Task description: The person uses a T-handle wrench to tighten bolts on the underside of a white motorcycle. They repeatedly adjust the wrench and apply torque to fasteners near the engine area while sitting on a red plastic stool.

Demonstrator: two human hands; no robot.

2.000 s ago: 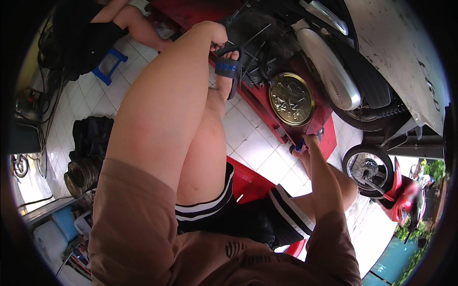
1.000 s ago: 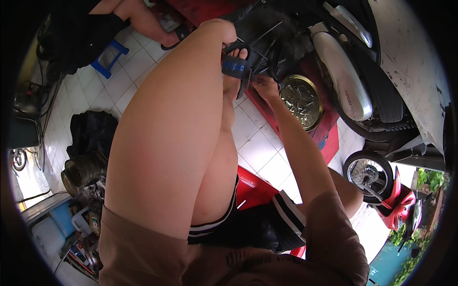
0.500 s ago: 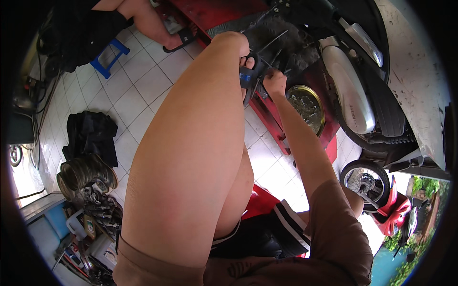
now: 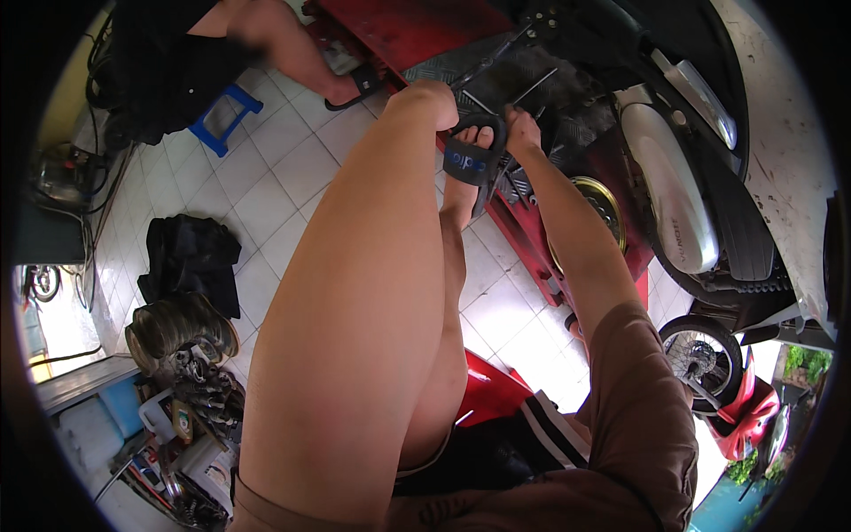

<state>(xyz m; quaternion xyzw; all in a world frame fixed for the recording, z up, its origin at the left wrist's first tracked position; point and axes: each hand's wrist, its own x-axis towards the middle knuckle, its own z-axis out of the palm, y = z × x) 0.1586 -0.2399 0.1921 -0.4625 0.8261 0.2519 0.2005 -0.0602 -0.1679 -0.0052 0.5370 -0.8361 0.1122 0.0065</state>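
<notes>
so the right hand (image 4: 523,127) has moved up from near the gold engine cover (image 4: 596,213) to the scooter's black underside parts (image 4: 541,80) above it, grip unclear, left hand hidden.

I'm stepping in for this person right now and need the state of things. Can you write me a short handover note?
Right hand: stretched forward to the dark underside of the scooter on the red lift; grip hidden.
Left hand: out of view behind the raised knee.
Foot in a black sandal is propped on the lift edge.
The round brass-coloured cover is in place.
Done or left: cannot tell.
</notes>
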